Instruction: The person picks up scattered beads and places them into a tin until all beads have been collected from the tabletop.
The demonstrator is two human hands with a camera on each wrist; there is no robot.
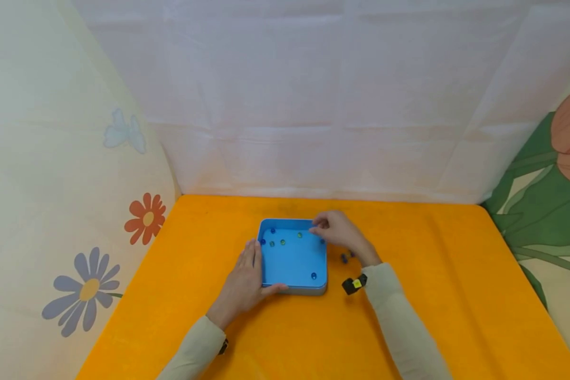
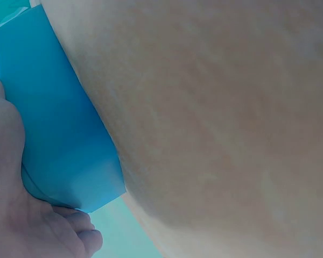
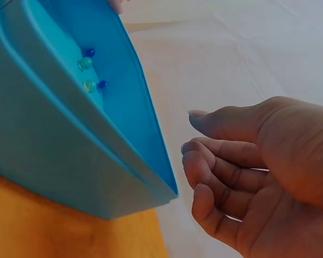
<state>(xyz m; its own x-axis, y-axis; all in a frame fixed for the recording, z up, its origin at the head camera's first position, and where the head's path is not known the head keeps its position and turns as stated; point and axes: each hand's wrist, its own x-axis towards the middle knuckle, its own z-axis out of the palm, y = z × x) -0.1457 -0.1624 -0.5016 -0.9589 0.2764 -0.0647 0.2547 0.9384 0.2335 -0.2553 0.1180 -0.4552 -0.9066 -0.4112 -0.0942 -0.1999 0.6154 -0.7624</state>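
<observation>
Our left hand [image 1: 241,279] lies straight-fingered along the left wall of the box [image 1: 292,265] on the orange table [image 1: 456,279], probably to steady it. Our right hand [image 1: 338,230] hangs at the far right corner, loosely curled, thumb apart from fingertips, pinching nothing that we can see. Round, glassy marbles [image 1: 300,235] lie scattered inside; the smooth, raised blue walls likely stop them rolling away.

At three o'clock from the square blue box [image 1: 292,264], I can't count the tiny, dark round glass marbles [image 1: 344,258].
</observation>
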